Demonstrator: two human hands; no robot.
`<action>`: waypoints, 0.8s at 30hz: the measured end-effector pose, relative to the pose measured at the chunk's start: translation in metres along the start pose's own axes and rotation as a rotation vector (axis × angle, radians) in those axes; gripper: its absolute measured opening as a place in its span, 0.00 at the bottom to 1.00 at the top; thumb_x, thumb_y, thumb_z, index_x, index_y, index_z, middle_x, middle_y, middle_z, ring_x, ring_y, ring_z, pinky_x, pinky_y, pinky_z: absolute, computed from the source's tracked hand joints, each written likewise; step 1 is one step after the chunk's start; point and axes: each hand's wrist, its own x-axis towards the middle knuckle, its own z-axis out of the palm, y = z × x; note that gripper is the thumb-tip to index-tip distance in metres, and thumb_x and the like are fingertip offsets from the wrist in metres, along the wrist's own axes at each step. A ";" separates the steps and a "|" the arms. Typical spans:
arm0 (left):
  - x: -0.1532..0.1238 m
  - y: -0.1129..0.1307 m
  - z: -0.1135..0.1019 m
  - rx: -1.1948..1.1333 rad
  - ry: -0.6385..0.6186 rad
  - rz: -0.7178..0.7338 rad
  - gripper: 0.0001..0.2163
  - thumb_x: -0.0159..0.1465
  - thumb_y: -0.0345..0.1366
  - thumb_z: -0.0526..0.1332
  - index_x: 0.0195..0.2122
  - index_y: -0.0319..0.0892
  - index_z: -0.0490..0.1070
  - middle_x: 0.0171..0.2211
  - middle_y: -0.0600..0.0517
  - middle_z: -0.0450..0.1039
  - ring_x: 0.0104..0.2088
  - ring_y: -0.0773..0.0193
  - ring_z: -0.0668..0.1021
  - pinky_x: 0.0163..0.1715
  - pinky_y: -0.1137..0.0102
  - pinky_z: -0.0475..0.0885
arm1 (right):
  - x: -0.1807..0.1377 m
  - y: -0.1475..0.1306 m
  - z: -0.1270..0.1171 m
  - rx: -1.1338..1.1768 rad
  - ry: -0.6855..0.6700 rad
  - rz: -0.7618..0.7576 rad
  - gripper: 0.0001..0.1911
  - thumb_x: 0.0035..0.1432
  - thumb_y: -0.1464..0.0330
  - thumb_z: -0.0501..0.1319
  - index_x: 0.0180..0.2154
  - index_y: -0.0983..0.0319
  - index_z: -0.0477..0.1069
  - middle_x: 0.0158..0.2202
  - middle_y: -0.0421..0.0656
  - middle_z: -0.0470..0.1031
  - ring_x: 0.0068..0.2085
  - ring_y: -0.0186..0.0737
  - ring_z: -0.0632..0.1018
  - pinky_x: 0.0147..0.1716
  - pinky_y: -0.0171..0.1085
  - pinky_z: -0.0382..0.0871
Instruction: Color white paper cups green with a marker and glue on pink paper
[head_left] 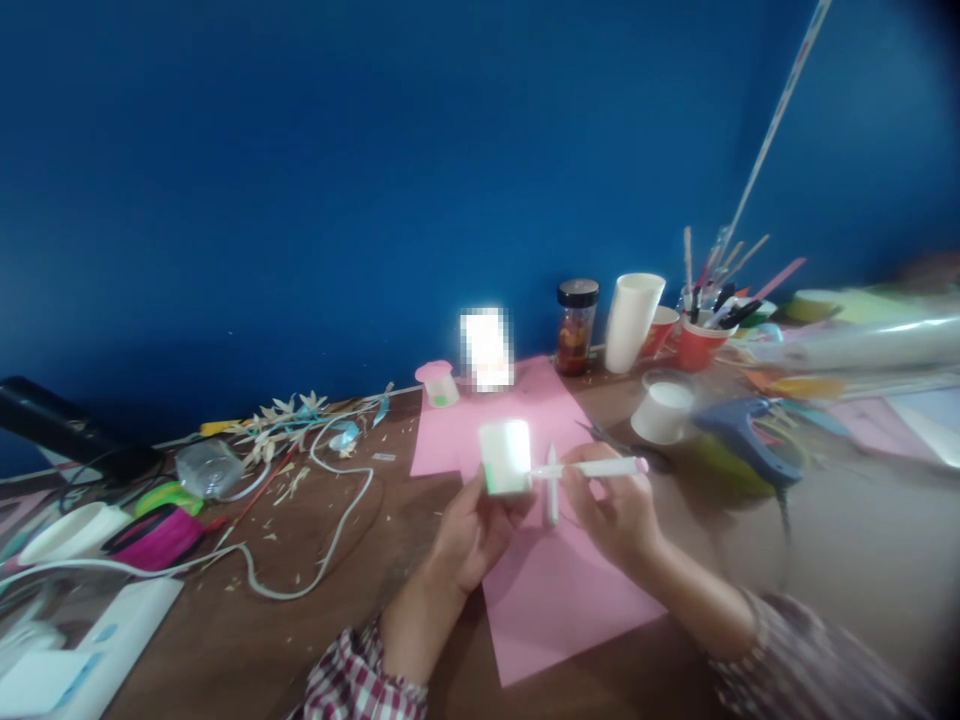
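My left hand (474, 530) is closed around the lower part of a small white cup (501, 458) with a green patch on its left side. My right hand (615, 512) grips a white marker (609, 467) with a pinkish end, held roughly level. The marker's tip points left at the cup's lower right edge; whether it touches, I cannot tell. Beneath my hands lie sheets of pink paper (559, 610). A second pale marker (553, 500) rests on the paper between my hands. Farther back stands a small cup with a pink top (437, 384).
Scissors (600, 435), a white tub (664, 408) and a blue glue gun (750, 440) lie on the right. Behind them stand a jar (576, 328), stacked white cups (632, 322) and a red cup of pens (703, 342). A white cable (341, 530), tape rolls (155, 535) and scraps occupy the left.
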 end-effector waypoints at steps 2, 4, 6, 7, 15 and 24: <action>0.000 0.001 0.001 0.003 -0.002 -0.010 0.12 0.67 0.34 0.55 0.47 0.35 0.72 0.37 0.44 0.79 0.38 0.60 0.79 0.47 0.62 0.73 | 0.000 -0.001 0.000 0.018 0.004 -0.005 0.04 0.60 0.70 0.58 0.32 0.60 0.69 0.26 0.39 0.73 0.26 0.36 0.75 0.30 0.35 0.69; -0.001 0.001 0.001 0.020 -0.003 -0.029 0.12 0.66 0.34 0.56 0.45 0.34 0.73 0.38 0.43 0.79 0.38 0.59 0.79 0.47 0.63 0.72 | 0.000 -0.001 -0.001 0.039 0.025 -0.001 0.04 0.60 0.71 0.58 0.32 0.60 0.69 0.26 0.39 0.73 0.26 0.36 0.74 0.31 0.36 0.69; -0.002 0.000 0.002 0.039 -0.005 -0.030 0.11 0.66 0.34 0.57 0.42 0.33 0.74 0.38 0.42 0.78 0.38 0.59 0.79 0.47 0.64 0.73 | 0.000 -0.002 -0.001 0.048 0.041 0.000 0.03 0.59 0.72 0.59 0.32 0.60 0.69 0.26 0.38 0.73 0.25 0.35 0.74 0.30 0.36 0.69; -0.002 0.000 0.002 0.049 -0.007 -0.024 0.11 0.66 0.34 0.57 0.42 0.33 0.74 0.38 0.43 0.78 0.38 0.59 0.79 0.46 0.65 0.73 | 0.000 -0.003 -0.002 0.051 0.042 -0.008 0.03 0.59 0.72 0.59 0.32 0.60 0.69 0.25 0.38 0.72 0.25 0.35 0.74 0.30 0.36 0.69; 0.000 -0.005 -0.004 0.131 -0.008 0.002 0.12 0.66 0.38 0.58 0.43 0.35 0.74 0.41 0.44 0.77 0.40 0.61 0.78 0.45 0.67 0.73 | 0.000 -0.005 -0.001 0.063 0.002 -0.072 0.03 0.59 0.73 0.59 0.32 0.60 0.68 0.27 0.39 0.74 0.27 0.35 0.75 0.29 0.33 0.70; 0.003 -0.006 -0.003 0.138 0.028 0.004 0.12 0.66 0.37 0.57 0.44 0.35 0.73 0.39 0.44 0.77 0.38 0.61 0.78 0.43 0.68 0.74 | -0.001 -0.004 0.001 0.031 -0.018 -0.058 0.04 0.60 0.71 0.57 0.31 0.59 0.68 0.25 0.39 0.73 0.25 0.36 0.75 0.27 0.34 0.70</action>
